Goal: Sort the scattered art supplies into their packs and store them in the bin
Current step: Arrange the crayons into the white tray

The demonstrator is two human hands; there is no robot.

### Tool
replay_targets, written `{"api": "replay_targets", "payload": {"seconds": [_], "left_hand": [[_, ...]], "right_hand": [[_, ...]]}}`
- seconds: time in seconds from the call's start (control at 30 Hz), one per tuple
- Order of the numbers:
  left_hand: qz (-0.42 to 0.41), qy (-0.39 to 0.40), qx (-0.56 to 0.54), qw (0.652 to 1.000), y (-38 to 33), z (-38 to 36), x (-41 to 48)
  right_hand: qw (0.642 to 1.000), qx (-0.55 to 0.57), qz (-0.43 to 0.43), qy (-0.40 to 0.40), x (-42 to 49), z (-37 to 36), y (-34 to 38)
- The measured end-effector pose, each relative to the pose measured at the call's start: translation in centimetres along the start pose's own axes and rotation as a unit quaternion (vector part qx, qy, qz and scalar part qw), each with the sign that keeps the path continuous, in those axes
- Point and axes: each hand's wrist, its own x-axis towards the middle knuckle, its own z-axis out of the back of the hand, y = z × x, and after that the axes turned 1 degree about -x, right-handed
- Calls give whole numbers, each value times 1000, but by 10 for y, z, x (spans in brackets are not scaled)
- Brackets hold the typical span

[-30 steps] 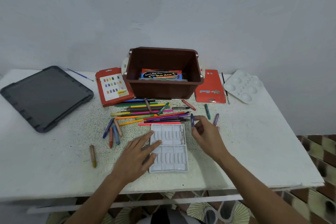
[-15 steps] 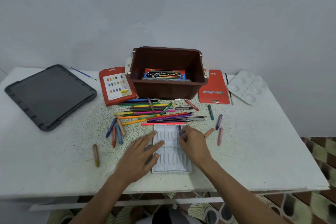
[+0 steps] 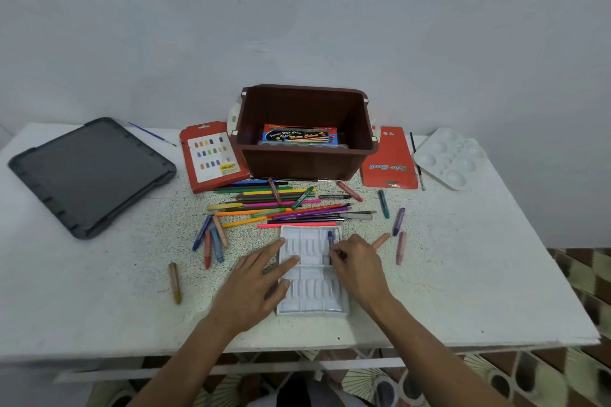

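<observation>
Currently the crayon step is in hand: a blue crayon [image 3: 330, 238] is being seated in a far-right slot of the white crayon tray [image 3: 310, 299], which lies on the counter [image 3: 99, 291] near the front edge. The crayon's near end is pinched in the grip of the right hand [image 3: 358, 266], fingers curled. The tray's left side is pressed down by the left hand [image 3: 261, 277], fingers straight, nothing held. Something pale sits just beside the blue crayon, but what it is cannot be told; the other slots are seen bare. In the brown bin [image 3: 304, 162], far middle, one water colour pack [image 3: 299, 135] is stored. Next, release is judged due, then a loose crayon [image 3: 380, 240] just right of the tray is to be fetched and laid lengthwise into a slot. Coloured pencils [image 3: 284, 205] between tray and bin are unsorted.
</observation>
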Motion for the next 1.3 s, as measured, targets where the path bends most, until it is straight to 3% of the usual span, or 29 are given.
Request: {"api": "replay_targets", "payload": {"seconds": [0.2,0.3,0.6,0.73,0.9,1.03,1.17,1.3], "left_hand": [[-1,0,1,1000,-1,1,0],[1,-1,-8,1000,-2,1,0],[3,1,-6,1000,-1,0,-2],[4,2,-2,1000,-1,-1,-1],[6,3,-3,1000,-1,-1,-2],[6,2,-9,1000,-1,-1,-1],[9,1,-4,1000,-2,0,-1],[10,5,-9,1000,-1,-1,-1]], "right_hand": [[999,35,1,31,3,11,-6],[996,84,-12,4,7,24,-9],[972,-77,-184,-121,47,69,-57],[952,-135,-256,-96,56,72,-70],[945,-155,-282,-55,58,63,-66],[939,-119,-304,-103,57,55,-61],[948,-50,-263,-170,57,60,-52],[965,89,-200,-146,51,64,-29]]}}
